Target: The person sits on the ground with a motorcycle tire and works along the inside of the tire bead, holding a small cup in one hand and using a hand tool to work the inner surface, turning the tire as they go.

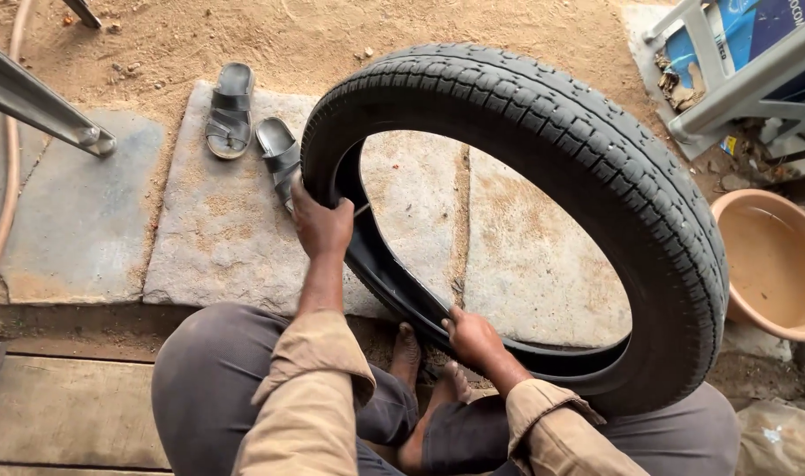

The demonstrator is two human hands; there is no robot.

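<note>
A large black tyre (596, 159) stands tilted in front of me, its lower edge resting near my lap. My left hand (321, 222) grips the tyre's left inner rim, fingers curled over the bead. My right hand (473, 338) presses on the black inner tube (393, 282) that runs along the bottom inside of the tyre. A thin valve stem pokes out beside my left hand. My bare feet show between my knees, under the tyre.
A pair of grey sandals (252, 132) lies on a stone slab (217, 238) beyond the tyre. An orange basin (772, 264) with water sits at right. A metal bar (41, 106) crosses upper left; a metal frame (737, 79) stands upper right.
</note>
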